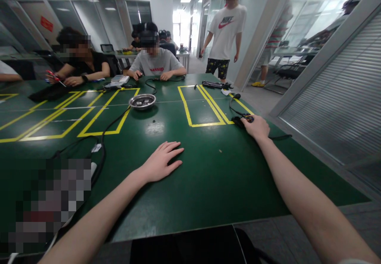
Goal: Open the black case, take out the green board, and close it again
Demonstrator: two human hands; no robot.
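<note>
My left hand [162, 161] lies flat on the green table [208, 176], fingers stretched out and holding nothing. My right hand [256, 126] reaches far to the right and closes its fingers on a small black device [244, 119] with a cable near the table's right edge. The cable [233, 104] curls away from it toward the back.
A metal bowl [142, 101] with small parts sits mid-table inside yellow tape lines [190, 111]. Black cables [102, 145] run at the left. Two people sit across the table working; another stands at the back right. A black tool [216, 84] lies at the far edge.
</note>
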